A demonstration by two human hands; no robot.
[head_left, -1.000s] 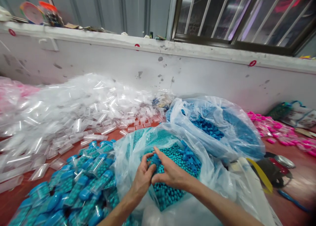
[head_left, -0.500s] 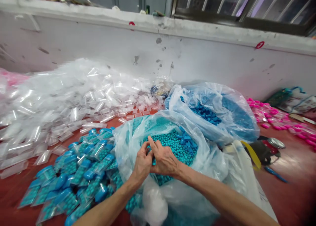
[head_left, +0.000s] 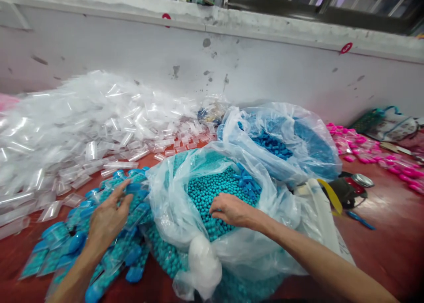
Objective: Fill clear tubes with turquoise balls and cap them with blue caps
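Surface (head_left: 391, 241), red and shiny, lies under all the heaps. Close by, a clear bead bag (head_left: 168, 201) sits wide open, full of round teal beads (head_left: 205, 188). To its left is a pile of little packets (head_left: 54, 245) with blue tops and teal balls inside. The left hand (head_left: 107, 217) is over this pile, thumb and pointing finger apart, with one blue cap (head_left: 133, 187) right at the tips; I cannot tell if it is held or let go. The right hand (head_left: 230, 209) is just over the beads, fingers curled, and I cannot tell if anything is tucked inside. Past it, blue bits (head_left: 247, 183) lie on the beads. Farther back are a second bag (head_left: 306, 148) with blue pieces, a big heap of clear sleeves (head_left: 92, 113) and some pink things (head_left: 364, 150). Behind stands a spotty white wall (head_left: 265, 69), then a window (head_left: 288, 2) with bars.
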